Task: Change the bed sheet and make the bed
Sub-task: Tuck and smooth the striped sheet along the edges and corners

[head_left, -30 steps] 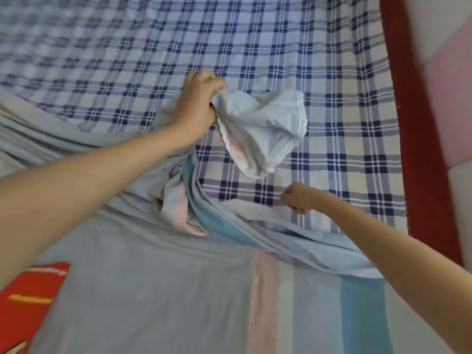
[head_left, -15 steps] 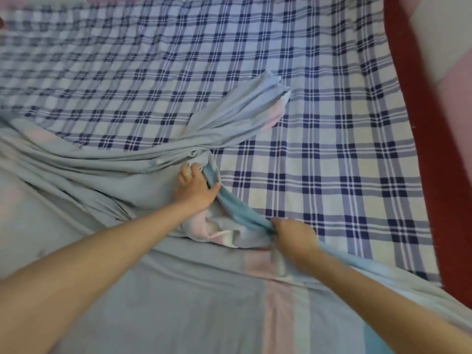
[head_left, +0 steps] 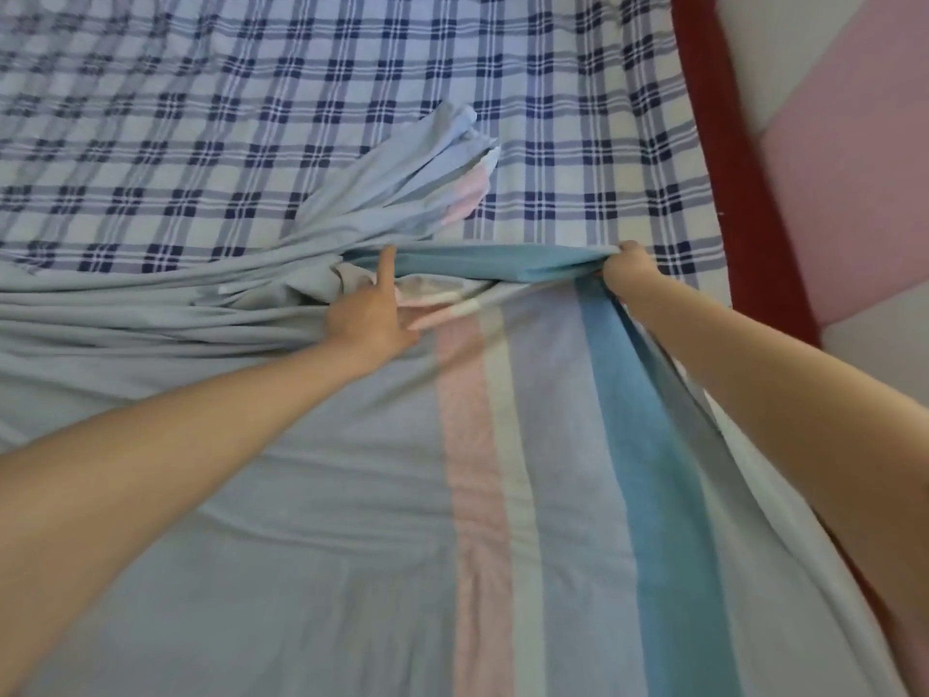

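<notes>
Two sheets cover the bed. The striped sheet (head_left: 352, 545) overlies the near half, hiding the plaid sheet (head_left: 251, 118) there, and is cut off left and below. Its bunched corner lies mid-bed. A red bed edge (head_left: 734, 193) borders the right side. Right hand (head_left: 628, 266): grip closed on the striped sheet's folded edge, fingertips hidden. Left hand (head_left: 372, 314): grip open, resting on the cloth.

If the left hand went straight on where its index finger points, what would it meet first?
Probably the teal fold of the striped sheet, right at the left hand; the sheet's bunched end lies beyond.
</notes>
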`<state>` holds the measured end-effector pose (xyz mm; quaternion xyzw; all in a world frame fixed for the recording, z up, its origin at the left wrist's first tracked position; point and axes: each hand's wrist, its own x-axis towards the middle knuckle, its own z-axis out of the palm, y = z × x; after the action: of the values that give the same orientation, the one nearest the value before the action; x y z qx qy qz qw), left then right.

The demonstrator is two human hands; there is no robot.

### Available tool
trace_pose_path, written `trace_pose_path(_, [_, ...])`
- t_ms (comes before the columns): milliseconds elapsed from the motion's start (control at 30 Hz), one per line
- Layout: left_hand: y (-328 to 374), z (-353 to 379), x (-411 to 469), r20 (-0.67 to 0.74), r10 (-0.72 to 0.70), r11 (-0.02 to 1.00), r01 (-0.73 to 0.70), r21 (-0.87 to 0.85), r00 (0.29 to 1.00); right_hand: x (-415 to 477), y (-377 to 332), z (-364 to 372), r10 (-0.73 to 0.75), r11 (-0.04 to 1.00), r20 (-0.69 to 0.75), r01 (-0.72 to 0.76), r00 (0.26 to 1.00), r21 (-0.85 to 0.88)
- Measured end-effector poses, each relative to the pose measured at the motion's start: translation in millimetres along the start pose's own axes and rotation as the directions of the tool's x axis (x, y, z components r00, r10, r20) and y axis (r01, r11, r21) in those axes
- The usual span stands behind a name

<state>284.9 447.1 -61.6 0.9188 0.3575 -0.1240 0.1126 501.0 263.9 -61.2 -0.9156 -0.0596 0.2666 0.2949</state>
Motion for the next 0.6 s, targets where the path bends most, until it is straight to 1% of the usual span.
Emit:
trace_pose_path(67, [7, 10, 5, 0.028, -0.009, 0.999, 0.008, 0.052, 1.000, -1, 10, -1, -0.047, 0.993, 0.024, 0.049, 0.999, -0.107])
trace_pose_path(100, [11, 15, 8, 0.033, -0.028, 0.999, 0.026, 0.042, 0.999, -3, 16, -1, -0.075, 0.988, 0.034, 0.079, 0.997, -0.132])
trace_pose_path(167, [16, 22, 14, 0.066, -0.099, 0.992, 0.104, -0.067, 0.993, 0, 29, 0, -0.147, 0.981, 0.029, 0.150, 0.989, -0.120])
trace_pose_path(200, [18, 26, 17, 0.125, -0.127, 0.978, 0.145, -0.149, 0.984, 1, 36, 2, -0.169, 0.981, 0.025, 0.171, 0.985, -0.090])
trace_pose_path(233, [20, 28, 21, 0.181, -0.137, 0.962, 0.175, -0.212, 0.974, 1, 41, 3, -0.183, 0.982, 0.020, 0.184, 0.983, -0.034])
trace_pose_path(267, [19, 33, 26, 0.211, -0.130, 0.954, 0.180, -0.239, 0.969, 2, 46, 5, -0.202, 0.979, 0.017, 0.202, 0.979, -0.017])
trace_pose_path(300, [20, 36, 31, 0.211, -0.108, 0.964, 0.154, -0.215, 0.972, 1, 50, 6, -0.229, 0.971, 0.032, 0.231, 0.973, -0.061])
trace_pose_path(333, [20, 38, 35, 0.190, -0.091, 0.985, 0.117, -0.128, 0.978, 0, 57, 7, -0.248, 0.953, 0.072, 0.257, 0.966, -0.160])
trace_pose_path(400, [24, 39, 44, 0.101, -0.066, 0.995, 0.058, 0.081, 0.993, 3, 73, 9, -0.214, 0.911, 0.141, 0.250, 0.967, -0.329])
trace_pose_path(433, [25, 40, 48, 0.064, -0.058, 0.991, 0.049, 0.128, 0.996, 6, 82, 10, -0.204, 0.895, 0.155, 0.248, 0.967, -0.371])
trace_pose_path(500, [25, 40, 53, 0.002, -0.030, 0.991, 0.030, 0.133, 1.000, 9, 95, 14, -0.223, 0.888, 0.129, 0.255, 0.966, -0.381])
trace_pose_path(533, [24, 41, 57, -0.026, 0.002, 0.991, 0.001, 0.135, 1.000, 11, 99, 17, -0.228, 0.902, 0.099, 0.248, 0.969, -0.354])
trace_pose_path(600, [22, 42, 64, -0.073, 0.112, 0.985, -0.101, 0.138, 0.991, 11, 102, 22, -0.225, 0.921, 0.054, 0.231, 0.973, -0.314])
